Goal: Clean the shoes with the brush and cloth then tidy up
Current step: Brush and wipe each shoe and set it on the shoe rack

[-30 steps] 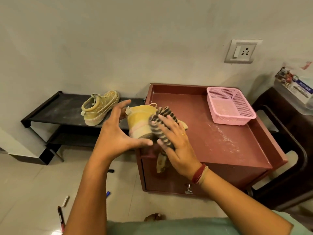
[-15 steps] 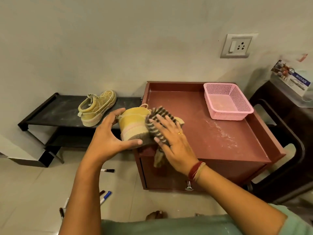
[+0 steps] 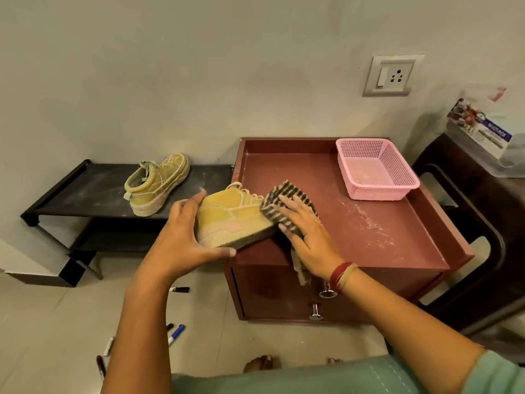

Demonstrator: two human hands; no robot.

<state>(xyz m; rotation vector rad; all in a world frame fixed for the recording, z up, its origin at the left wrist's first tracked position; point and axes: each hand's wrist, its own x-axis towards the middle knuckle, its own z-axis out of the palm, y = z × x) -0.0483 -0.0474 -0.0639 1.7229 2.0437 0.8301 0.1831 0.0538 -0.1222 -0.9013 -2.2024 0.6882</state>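
Note:
A yellow shoe lies tilted on the front left corner of the red cabinet top. My left hand grips its heel end, thumb under the sole. My right hand presses a striped cloth against the shoe's toe end; a tail of the cloth hangs over the cabinet's front edge. The second yellow shoe stands on the black low rack to the left. No brush is in sight.
A pink plastic basket sits at the cabinet's back right. White dust streaks the cabinet top. Markers lie scattered on the tiled floor. A dark chair stands to the right, with a plastic box on it. My feet show below.
The shoe has turned from heel-on to side-on and tipped down onto the cabinet corner. My right hand with the cloth has slid toward the toe end.

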